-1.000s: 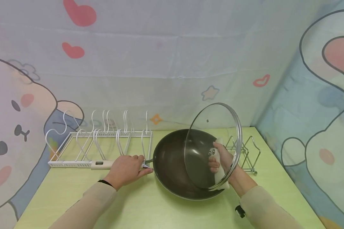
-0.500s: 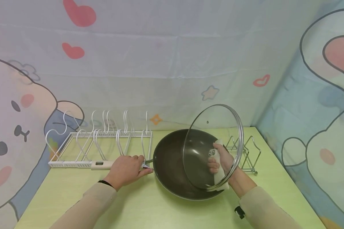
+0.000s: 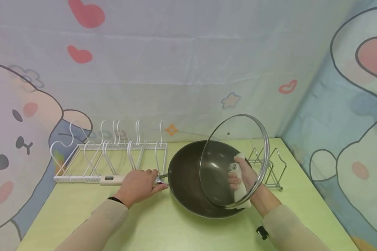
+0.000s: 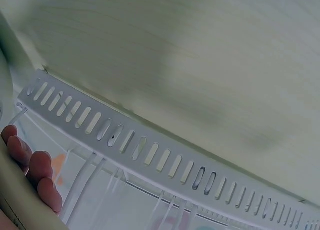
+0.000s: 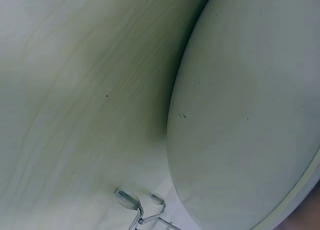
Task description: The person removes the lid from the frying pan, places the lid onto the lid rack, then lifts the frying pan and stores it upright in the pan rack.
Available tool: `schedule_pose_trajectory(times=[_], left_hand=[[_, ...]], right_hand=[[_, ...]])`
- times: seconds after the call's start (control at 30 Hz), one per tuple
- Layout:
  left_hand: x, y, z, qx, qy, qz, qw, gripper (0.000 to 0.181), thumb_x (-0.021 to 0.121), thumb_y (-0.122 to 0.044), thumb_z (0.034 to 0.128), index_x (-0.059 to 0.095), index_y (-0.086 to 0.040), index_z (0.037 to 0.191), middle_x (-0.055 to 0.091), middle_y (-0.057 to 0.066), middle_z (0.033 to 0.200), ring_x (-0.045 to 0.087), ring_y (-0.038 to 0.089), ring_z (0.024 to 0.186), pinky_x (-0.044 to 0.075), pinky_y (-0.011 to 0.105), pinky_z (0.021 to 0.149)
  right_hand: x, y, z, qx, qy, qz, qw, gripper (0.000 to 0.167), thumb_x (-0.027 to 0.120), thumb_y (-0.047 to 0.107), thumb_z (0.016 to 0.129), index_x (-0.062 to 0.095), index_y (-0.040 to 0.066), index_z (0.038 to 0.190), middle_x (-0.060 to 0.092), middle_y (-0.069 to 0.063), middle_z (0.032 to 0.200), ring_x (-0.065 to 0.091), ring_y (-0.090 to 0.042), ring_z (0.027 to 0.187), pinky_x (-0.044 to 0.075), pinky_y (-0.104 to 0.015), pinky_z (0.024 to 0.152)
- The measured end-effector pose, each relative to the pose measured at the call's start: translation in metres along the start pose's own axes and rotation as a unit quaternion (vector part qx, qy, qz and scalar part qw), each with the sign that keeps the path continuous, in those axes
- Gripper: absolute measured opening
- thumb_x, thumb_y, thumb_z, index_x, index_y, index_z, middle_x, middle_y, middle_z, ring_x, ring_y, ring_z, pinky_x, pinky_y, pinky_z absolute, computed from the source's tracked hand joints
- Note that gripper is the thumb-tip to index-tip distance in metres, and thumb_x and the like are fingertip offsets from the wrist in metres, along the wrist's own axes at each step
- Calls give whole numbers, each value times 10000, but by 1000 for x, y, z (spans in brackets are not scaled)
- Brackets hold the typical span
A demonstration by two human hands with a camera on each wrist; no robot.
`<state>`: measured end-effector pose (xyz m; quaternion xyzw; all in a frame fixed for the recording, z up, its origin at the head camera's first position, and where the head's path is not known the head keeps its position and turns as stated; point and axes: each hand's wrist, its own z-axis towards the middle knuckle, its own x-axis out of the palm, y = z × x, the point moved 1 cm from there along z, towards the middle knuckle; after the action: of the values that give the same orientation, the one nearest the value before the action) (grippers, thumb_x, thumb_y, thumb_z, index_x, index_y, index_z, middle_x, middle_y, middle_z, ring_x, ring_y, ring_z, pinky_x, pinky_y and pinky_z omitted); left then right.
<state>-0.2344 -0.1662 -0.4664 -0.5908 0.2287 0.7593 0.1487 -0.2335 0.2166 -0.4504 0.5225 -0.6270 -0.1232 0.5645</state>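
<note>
The left hand (image 3: 140, 185) grasps the cream handle (image 3: 111, 180) of a round, dark-coated frying pan (image 3: 185, 181), close to its metal joint. The right hand (image 3: 245, 174), fingers curled, grips the cream grip (image 3: 239, 188) of a round clear-glass lid (image 3: 220, 150) with a silver rim, tilted up on edge over the pan's right side; whether the two touch cannot be told. Left of the pan, a white metal rack (image 3: 78, 179) with curved uprights stands on the pale-green bench (image 3: 150, 223); at right, a silver wire rack (image 3: 281, 188).
</note>
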Motion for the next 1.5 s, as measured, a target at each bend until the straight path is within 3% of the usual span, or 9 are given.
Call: schedule_pose_trajectory(times=[0.27,0.63,1.1,1.5], left_hand=[[-6,3,1,15,-139,69,9999,604,638,-706,955,547,-117,852,487,-23,629,451,150,482,435,338,466],[-10,-1,2,-54,122,-50,9999,594,628,-697,965,551,-115,873,506,-17,653,485,161,513,449,344,491],[-11,-3,-4,-66,-403,-228,9989,571,673,-656,960,504,-137,792,468,-41,634,421,127,510,378,287,466],[-12,-5,-5,-157,-232,-365,9989,550,677,-625,971,528,-121,807,515,-23,671,519,159,583,475,330,549]], right_hand=[[4,3,-2,-108,143,45,9998,417,235,459,1167,371,191,877,445,105,590,340,-13,460,379,-159,409],[6,3,-2,-55,49,381,9992,384,232,456,1163,348,183,919,434,100,598,351,-11,447,373,-164,405],[8,2,-1,-64,415,738,9964,408,197,476,1160,350,176,932,432,90,610,339,-17,459,365,-160,412],[8,1,-2,26,567,1095,9924,441,233,505,1150,391,185,891,449,93,605,335,-25,468,382,-169,410]])
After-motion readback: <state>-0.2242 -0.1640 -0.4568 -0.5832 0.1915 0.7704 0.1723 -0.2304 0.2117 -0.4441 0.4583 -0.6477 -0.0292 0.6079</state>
